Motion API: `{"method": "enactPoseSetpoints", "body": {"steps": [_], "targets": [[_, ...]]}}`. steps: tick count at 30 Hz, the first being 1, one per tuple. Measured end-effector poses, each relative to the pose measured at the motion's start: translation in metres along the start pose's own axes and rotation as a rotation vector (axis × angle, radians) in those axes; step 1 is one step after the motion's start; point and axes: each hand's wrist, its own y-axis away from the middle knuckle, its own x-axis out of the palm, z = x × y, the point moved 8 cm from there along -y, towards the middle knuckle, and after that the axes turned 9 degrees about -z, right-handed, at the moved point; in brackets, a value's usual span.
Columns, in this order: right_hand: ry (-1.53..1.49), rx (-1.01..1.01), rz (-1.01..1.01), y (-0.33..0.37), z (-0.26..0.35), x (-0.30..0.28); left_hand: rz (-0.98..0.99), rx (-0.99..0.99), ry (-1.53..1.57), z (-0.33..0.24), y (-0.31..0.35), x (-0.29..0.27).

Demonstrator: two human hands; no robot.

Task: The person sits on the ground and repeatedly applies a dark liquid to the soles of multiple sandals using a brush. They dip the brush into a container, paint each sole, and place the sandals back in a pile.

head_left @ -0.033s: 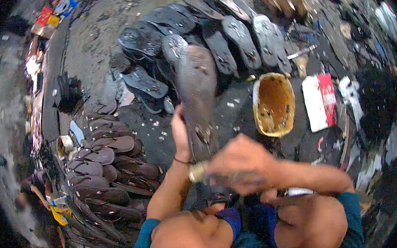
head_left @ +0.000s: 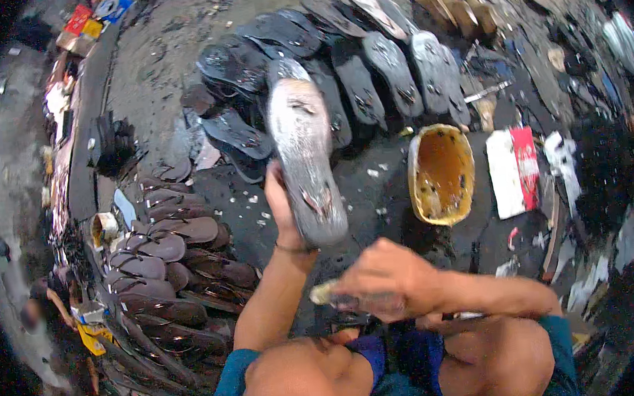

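In my left hand is a long grey sandal sole, gripped by its left edge and held up with a bright, wet-looking shine. The fingers behind it are hidden. Closer to my body, my right hand is closed round what looks like a brush. Its pale, blunt end points left, just below the sole's near end and apart from it; the rest is blurred and mostly covered by the fingers. Right of the sole stands a yellow-rimmed tub with amber liquid and dark specks in it.
Rows of dark sandal soles lie beyond my hands. To the left is a pile of brown sandals with straps. A red and white carton piece lies right of the tub, and a small round can stands by the pile.
The sole has tilted, its dull brown face turning bright and shiny, and its near end shows fully. My right hand and the brush have drawn slightly back from it.
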Motion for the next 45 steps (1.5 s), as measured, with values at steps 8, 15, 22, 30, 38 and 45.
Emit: {"method": "enactPoseSetpoints", "body": {"steps": [8, 15, 22, 30, 38, 45], "targets": [[0.248, 0.649, -0.237, 0.06, -0.053, -0.057, -0.122, 0.34, -0.239, -0.095, -0.166, 0.02], [0.406, 0.693, -0.492, 0.083, -0.094, -0.08, -0.353, 0.777, -0.25, -0.177, -0.213, -0.08], [0.655, 0.584, -0.714, 0.109, -0.133, -0.137, -0.463, 0.615, -0.487, -0.07, 0.021, -0.141], [0.868, 0.973, -0.223, 0.111, -0.125, -0.152, -0.846, 1.061, -0.621, -0.219, 0.162, -0.171], [0.6, 0.933, -0.192, 0.133, -0.128, -0.105, -1.253, 1.094, -0.107, -0.401, 0.22, -0.364], [0.682, 1.149, -0.238, 0.132, -0.097, -0.136, -0.67, 1.004, -0.574, -0.242, 0.171, -0.11]]}}
